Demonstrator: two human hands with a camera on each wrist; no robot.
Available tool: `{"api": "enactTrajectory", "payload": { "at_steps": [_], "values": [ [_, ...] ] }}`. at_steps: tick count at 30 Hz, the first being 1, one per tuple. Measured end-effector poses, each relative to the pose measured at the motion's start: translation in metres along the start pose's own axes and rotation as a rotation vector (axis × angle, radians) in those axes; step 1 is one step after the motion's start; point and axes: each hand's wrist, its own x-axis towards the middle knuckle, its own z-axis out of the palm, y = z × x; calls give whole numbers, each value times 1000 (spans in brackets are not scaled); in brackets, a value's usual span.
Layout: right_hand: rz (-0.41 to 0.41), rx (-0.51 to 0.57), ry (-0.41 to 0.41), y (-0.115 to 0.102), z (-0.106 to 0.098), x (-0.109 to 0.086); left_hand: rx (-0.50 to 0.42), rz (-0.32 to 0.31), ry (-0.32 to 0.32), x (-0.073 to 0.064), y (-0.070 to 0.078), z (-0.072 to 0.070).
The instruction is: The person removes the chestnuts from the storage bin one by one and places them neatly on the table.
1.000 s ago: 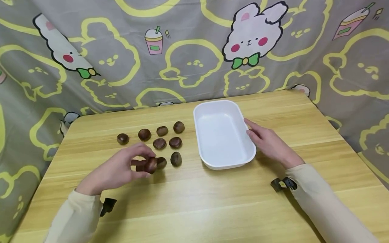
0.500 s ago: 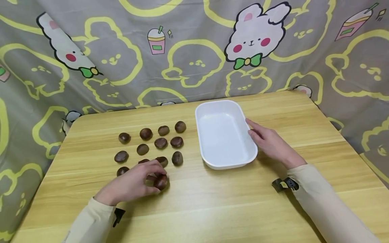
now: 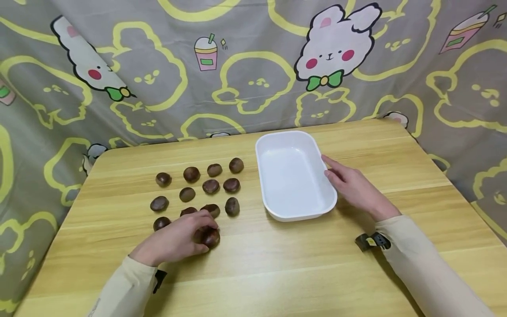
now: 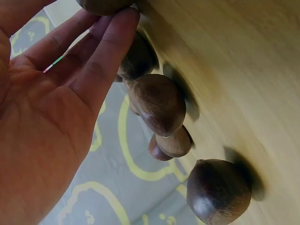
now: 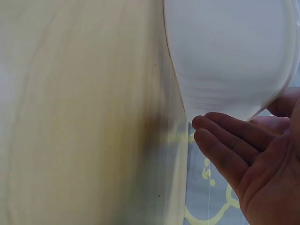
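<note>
In the head view, my left hand [image 3: 180,237] pinches a glossy brown chestnut [image 3: 211,238] between thumb and fingers, low at the table, at the front of a loose grid of chestnuts. The left wrist view shows that chestnut [image 4: 105,4] cut off at the top edge, by the fingertips. Other chestnuts lie close by, such as a dark one [image 3: 161,223] left of the hand and one [image 3: 232,206] beyond it. My right hand [image 3: 356,189] touches the right side of a white rectangular tub [image 3: 293,218]; in the right wrist view its fingers [image 5: 229,136] extend straight against the outer wall.
Several chestnuts, among them one at the far left [image 3: 163,179] and one at the far right [image 3: 236,165], stand in rough rows left of the tub. The wooden table [image 3: 277,273] ends at the back against a patterned curtain [image 3: 253,83].
My left hand has come towards the front and right with the chestnut, down to the table, uncovering chestnuts behind it. It barely moves over the last half second. The right hand stays at the tub.
</note>
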Motion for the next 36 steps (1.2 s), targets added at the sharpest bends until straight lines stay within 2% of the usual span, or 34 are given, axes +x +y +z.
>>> {"api": "enactTrajectory", "payload": {
  "at_steps": [16,21,23,26,30,32,34,36],
  "values": [
    [-18,2,0,1,1,5,50,-43,-4,3,2,2],
    [-10,0,-9,0,1,5,72,-63,29,1,7,3],
    [-9,-6,-14,0,1,6,93,-69,64,-1,12,1],
    [-4,-13,-29,-1,0,6,103,-61,168,-6,19,-7],
    [11,-62,-58,-2,-5,6,109,-61,396,-10,19,-20],
    [21,-101,-58,-2,-10,6,129,-99,482,-10,16,-25],
    [37,-153,-48,-3,-17,7,168,-154,520,-10,11,-26],
    [62,-204,-35,-3,-26,9,212,-214,502,-8,7,-27]
  ]
}}
